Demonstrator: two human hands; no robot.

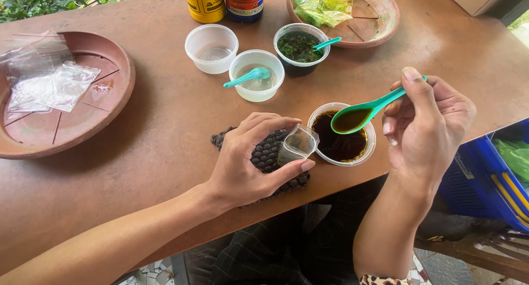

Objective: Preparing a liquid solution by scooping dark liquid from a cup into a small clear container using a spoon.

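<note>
My left hand (250, 161) holds a small clear plastic bag (297, 145) open, resting over a dark beaded mat (269, 153) near the table's front edge. My right hand (427, 122) grips a green plastic spoon (361, 115) filled with dark brown liquid. The spoon hovers above a clear cup of the same dark liquid (341, 144), just right of the bag's mouth.
Behind stand an empty clear cup (211, 48), a cup with clear liquid and a teal spoon (256, 76), and a cup of dark green herbs (300, 48). A clay dish with empty bags (110, 106) sits left, another with green packets (380, 20) at back. A blue basket (485, 175) is at right.
</note>
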